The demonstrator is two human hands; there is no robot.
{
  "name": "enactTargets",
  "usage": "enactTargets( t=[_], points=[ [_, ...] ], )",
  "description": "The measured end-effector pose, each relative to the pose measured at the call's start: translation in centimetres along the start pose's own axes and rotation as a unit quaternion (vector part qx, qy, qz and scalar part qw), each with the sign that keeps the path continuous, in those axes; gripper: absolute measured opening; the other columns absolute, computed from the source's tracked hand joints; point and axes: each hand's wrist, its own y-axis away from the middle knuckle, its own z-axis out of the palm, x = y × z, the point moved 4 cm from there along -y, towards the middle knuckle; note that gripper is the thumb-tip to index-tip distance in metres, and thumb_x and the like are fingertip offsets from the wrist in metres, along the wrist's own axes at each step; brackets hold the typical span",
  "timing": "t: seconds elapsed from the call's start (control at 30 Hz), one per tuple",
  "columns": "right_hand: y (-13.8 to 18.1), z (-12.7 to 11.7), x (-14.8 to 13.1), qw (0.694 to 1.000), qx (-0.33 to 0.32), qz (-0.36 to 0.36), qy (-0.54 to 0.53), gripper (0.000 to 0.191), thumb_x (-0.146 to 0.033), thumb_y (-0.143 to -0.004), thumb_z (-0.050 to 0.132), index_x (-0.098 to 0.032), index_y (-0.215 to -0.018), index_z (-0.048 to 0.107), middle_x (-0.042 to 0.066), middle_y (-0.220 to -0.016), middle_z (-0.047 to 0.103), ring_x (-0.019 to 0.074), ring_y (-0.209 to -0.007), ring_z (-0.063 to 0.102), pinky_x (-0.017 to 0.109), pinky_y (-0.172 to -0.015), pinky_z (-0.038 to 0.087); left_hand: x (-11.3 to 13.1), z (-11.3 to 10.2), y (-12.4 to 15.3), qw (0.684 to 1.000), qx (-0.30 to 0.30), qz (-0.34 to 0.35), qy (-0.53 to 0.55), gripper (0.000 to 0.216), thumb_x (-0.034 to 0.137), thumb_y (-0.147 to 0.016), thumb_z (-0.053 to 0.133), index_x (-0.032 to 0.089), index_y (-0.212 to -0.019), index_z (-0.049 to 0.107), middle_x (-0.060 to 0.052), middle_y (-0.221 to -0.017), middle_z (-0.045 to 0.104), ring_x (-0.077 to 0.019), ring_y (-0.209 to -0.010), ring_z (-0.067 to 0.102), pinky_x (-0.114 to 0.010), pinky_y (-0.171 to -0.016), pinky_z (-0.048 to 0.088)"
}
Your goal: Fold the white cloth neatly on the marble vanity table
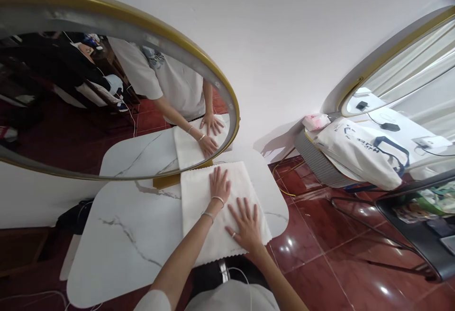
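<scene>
A folded white cloth [201, 221] with a scalloped edge lies flat on the white marbled table [124, 235]. My left hand [219, 185] rests palm down on its upper middle, fingers spread, with two bracelets at the wrist. Lower and to the right, my right hand [246, 225] lies flat on the same cloth, fingers apart and a ring on one of them. Neither hand grips anything. The cloth's near edge hangs close to the table's front side by my body.
A gold-framed mirror [199, 50] stands at the table's back and reflects my arms and the cloth. To the right, a second table holds a white cloth bag [359, 152] and a pink tissue pack [316, 122]. A black chair [423, 225] carries assorted items.
</scene>
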Motion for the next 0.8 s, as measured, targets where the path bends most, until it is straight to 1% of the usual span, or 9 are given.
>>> enactTargets(
  t=[0.1, 0.2, 0.33, 0.4, 0.5, 0.6, 0.67, 0.73, 0.8],
  points=[
    [0.2, -0.6, 0.5, 1.0, -0.011, 0.001, 0.007, 0.076, -0.066, -0.088, 0.042, -0.034, -0.151, 0.016, 0.008, -0.159, 0.011, 0.038, -0.145, 0.006, 0.067, -0.109, 0.008, 0.9, 0.1, -0.2, 1.0, 0.016, -0.01, -0.004, 0.057, 0.04, -0.089, 0.05, 0.023, -0.142, 0.04, -0.011, -0.159, 0.014, -0.0322, -0.147, 0.009, -0.059, -0.117, 0.01],
    [0.1, -0.2, -0.9, 1.0, -0.023, -0.009, 0.007, 0.079, -0.071, -0.083, 0.045, -0.038, -0.15, 0.017, 0.009, -0.159, 0.008, 0.0423, -0.144, 0.003, 0.072, -0.106, 0.006, -0.4, -0.8, 0.7, 0.999, 0.034, -0.017, -0.006, 0.056, 0.043, -0.089, 0.05, 0.029, -0.142, 0.039, -0.006, -0.161, 0.009, -0.0311, -0.147, 0.004, -0.061, -0.116, 0.006],
    [-0.1, 1.6, -5.1, 0.999, -0.026, -0.035, -0.005, 0.08, -0.069, -0.084, 0.045, -0.039, -0.15, 0.012, 0.01, -0.159, 0.005, 0.044, -0.143, 0.0, 0.074, -0.104, 0.005, -4.3, -3.0, 2.5, 0.998, 0.051, -0.026, -0.016, 0.056, 0.045, -0.09, 0.05, 0.035, -0.143, 0.035, 0.0, -0.16, 0.015, -0.0278, -0.148, 0.002, -0.06, -0.116, 0.009],
    [-0.3, 2.3, -7.7, 0.998, -0.027, -0.046, -0.014, 0.08, -0.068, -0.086, 0.043, -0.038, -0.151, 0.009, 0.011, -0.159, 0.004, 0.0449, -0.143, 0.001, 0.074, -0.103, 0.006, -6.7, -4.5, 3.7, 0.998, 0.057, -0.024, -0.024, 0.056, 0.045, -0.09, 0.049, 0.033, -0.143, 0.037, -0.002, -0.159, 0.017, -0.0289, -0.147, 0.006, -0.059, -0.116, 0.01],
    [-0.6, 2.7, -11.3, 0.997, -0.037, -0.067, -0.028, 0.081, -0.068, -0.086, 0.043, -0.036, -0.152, 0.007, 0.012, -0.159, 0.002, 0.0465, -0.142, 0.003, 0.074, -0.103, 0.007, -10.0, -6.4, 5.3, 0.997, 0.064, -0.029, -0.039, 0.056, 0.046, -0.089, 0.048, 0.029, -0.142, 0.04, -0.005, -0.16, 0.015, -0.0314, -0.146, 0.009, -0.059, -0.116, 0.01],
    [-0.8, 2.6, -13.6, 0.995, -0.049, -0.082, -0.035, 0.083, -0.067, -0.086, 0.045, -0.035, -0.152, 0.006, 0.013, -0.159, 0.002, 0.046, -0.142, 0.006, 0.073, -0.104, 0.008, -12.0, -7.1, 6.1, 0.996, 0.063, -0.033, -0.053, 0.056, 0.042, -0.09, 0.046, 0.024, -0.143, 0.038, -0.01, -0.159, 0.015, -0.033, -0.147, 0.006, -0.062, -0.115, 0.011],
    [-0.8, 2.7, -14.0, 0.995, -0.048, -0.078, -0.035, 0.082, -0.066, -0.086, 0.045, -0.035, -0.152, 0.006, 0.012, -0.159, 0.004, 0.0447, -0.143, 0.007, 0.072, -0.105, 0.009, -11.8, -6.4, 6.0, 0.998, 0.029, 0.009, -0.047, 0.053, 0.028, -0.092, 0.039, 0.02, -0.144, 0.036, -0.012, -0.157, 0.023, -0.0286, -0.147, 0.01, -0.058, -0.116, 0.015],
    [-0.8, 3.0, -13.6, 0.996, -0.048, -0.071, -0.032, 0.08, -0.066, -0.087, 0.044, -0.036, -0.151, 0.007, 0.01, -0.159, 0.006, 0.0433, -0.143, 0.008, 0.071, -0.106, 0.009, -10.6, -5.2, 5.5, 0.998, -0.009, 0.059, -0.034, 0.055, 0.013, -0.09, 0.032, 0.018, -0.145, 0.035, -0.01, -0.155, 0.029, -0.0217, -0.146, 0.016, -0.049, -0.118, 0.018],
    [-0.6, 3.4, -12.5, 0.997, -0.044, -0.058, -0.021, 0.078, -0.066, -0.087, 0.043, -0.037, -0.151, 0.008, 0.009, -0.159, 0.009, 0.0424, -0.143, 0.007, 0.07, -0.106, 0.01, -8.7, -4.1, 4.8, 0.996, -0.019, 0.079, -0.025, 0.059, 0.008, -0.087, 0.033, 0.021, -0.145, 0.035, -0.008, -0.156, 0.027, -0.0198, -0.146, 0.014, -0.046, -0.119, 0.017]
  ],
)
